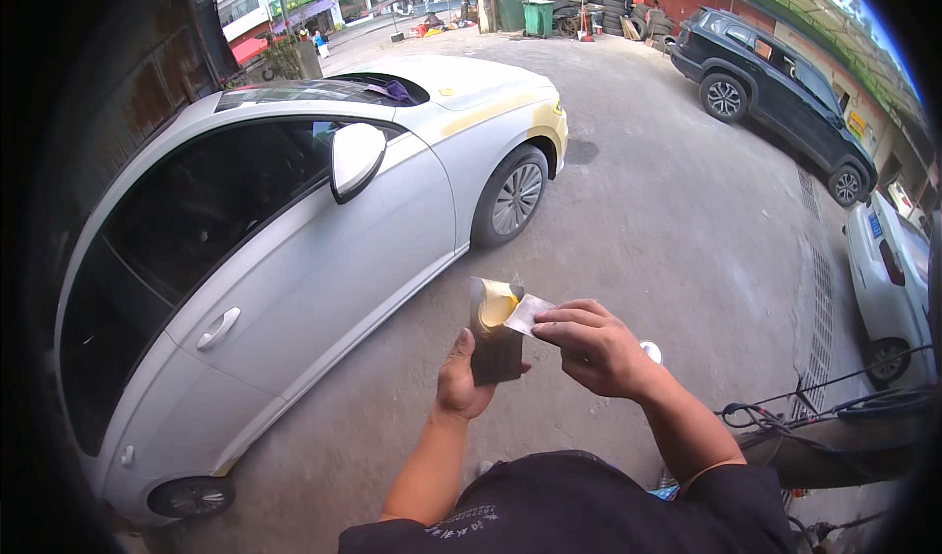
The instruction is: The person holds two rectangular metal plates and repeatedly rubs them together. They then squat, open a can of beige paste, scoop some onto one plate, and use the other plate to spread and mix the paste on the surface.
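My left hand (463,382) is closed around a dark flat mixing board (497,356), held upright in front of me. Pale yellow body filler (494,306) is smeared over its upper part, with a brighter yellow streak near the right edge. In my right hand (599,346) is a light-coloured flat scraper (528,314), pinched between thumb and fingers. Its edge touches or overlaps the board beside the filler. My left fingers are mostly hidden behind the board.
A white car (324,230) stands at the left, with yellowish patches on its front fender and a purple cloth (394,91) near the windscreen. A dark SUV (775,83) and another white car (888,279) are at the right. Cables (785,417) hang lower right; stacked tyres (608,0) stand far back.
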The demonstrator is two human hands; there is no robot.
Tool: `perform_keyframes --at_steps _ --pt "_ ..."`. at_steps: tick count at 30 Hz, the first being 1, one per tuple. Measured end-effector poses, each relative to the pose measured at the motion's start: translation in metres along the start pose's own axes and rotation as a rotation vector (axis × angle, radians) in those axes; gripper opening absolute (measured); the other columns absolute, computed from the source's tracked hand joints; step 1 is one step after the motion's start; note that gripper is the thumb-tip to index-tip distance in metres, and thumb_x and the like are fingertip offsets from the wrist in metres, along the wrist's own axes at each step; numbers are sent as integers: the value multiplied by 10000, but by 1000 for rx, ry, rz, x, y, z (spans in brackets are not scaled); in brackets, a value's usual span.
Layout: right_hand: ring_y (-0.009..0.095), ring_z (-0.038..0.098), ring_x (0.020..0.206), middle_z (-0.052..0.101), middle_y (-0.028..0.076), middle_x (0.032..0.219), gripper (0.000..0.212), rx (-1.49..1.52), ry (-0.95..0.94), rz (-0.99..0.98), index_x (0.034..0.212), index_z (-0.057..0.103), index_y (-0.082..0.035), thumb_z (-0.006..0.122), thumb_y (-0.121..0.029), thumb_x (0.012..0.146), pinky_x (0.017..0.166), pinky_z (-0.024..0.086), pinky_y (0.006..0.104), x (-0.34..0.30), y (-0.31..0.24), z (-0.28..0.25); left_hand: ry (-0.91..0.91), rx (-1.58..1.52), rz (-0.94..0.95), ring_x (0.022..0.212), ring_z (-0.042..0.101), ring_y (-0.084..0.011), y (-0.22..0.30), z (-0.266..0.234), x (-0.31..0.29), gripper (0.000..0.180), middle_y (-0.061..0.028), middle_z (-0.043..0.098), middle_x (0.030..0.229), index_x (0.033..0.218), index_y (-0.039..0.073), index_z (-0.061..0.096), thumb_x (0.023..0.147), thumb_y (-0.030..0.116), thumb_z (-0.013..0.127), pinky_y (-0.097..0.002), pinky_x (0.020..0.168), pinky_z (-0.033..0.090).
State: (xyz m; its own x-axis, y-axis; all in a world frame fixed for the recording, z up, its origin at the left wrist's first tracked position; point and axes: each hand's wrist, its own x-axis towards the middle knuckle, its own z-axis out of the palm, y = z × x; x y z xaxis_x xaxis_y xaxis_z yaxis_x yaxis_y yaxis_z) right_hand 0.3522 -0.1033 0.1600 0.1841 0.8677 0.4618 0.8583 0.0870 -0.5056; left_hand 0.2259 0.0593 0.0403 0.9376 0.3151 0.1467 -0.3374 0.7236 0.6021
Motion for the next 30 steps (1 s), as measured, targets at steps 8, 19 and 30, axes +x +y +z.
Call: perform_keyframes --at_steps 8,19,30 --pt "336 583 1132 655 106 1233 570 302 -140 -197 1157 674 -54 543 133 635 961 485 422 1 48 -10 -395 -445 -326 1210 492 -512 -2 -13 -17 687 -207 398 1458 1505 100 278 984 521 428 -636 719 550" --pt "175 634 1033 635 114 1156 460 1328 178 563 1289 501 19 657 -25 859 899 520 332 -61 62 23 12 8 69 1313 462 -306 17 19 -4 758 -165 485 1399 1480 73 321 955 610 426 -515 1034 431" --pt "198 666 966 645 147 1117 512 1505 162 597 1312 466 52 656 2 839 850 565 330 -22 60 42 -17 668 272 1166 553 -174 -10 -2 5 567 -101 564 1322 1396 -24 456 1006 384 510 -348 1009 439"
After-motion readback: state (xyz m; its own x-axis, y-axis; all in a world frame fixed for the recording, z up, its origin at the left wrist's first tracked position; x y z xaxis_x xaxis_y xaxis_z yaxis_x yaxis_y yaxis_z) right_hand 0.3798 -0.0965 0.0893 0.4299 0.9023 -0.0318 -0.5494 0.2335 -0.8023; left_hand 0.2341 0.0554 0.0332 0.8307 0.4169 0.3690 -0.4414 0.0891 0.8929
